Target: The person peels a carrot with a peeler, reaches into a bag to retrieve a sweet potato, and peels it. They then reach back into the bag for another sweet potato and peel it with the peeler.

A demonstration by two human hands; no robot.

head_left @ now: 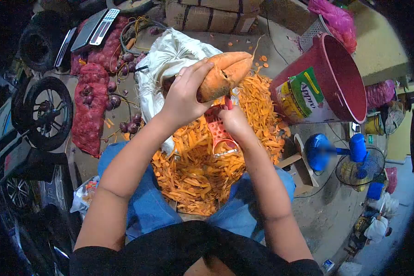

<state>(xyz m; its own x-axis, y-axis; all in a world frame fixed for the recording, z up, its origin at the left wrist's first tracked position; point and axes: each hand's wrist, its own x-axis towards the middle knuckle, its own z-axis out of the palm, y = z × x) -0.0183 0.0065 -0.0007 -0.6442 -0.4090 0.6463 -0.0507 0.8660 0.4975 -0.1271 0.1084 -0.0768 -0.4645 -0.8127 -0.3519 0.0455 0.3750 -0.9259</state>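
My left hand (183,95) is closed around a thick, forked carrot (232,68), holding it up over the pile with its thin tail pointing away to the right. Dark marks and a hollow show on its near side. Just below it, my right hand (237,123) grips a red peeler (218,131) with a perforated body and a pale, blade-like end toward me. A red end shows above my thumb, close to the carrot's underside. Orange carrot peelings (181,168) are heaped between my knees. Behind my left hand lies a white woven sack (177,48), its opening partly hidden.
A large red bucket (290,83) leans at the right. Red net bags of onions (89,110), loose onions and a scale (103,27) lie left, near a wheel (48,112). A blue fan (319,152) stands right; wrapped boxes (207,18) line the back.
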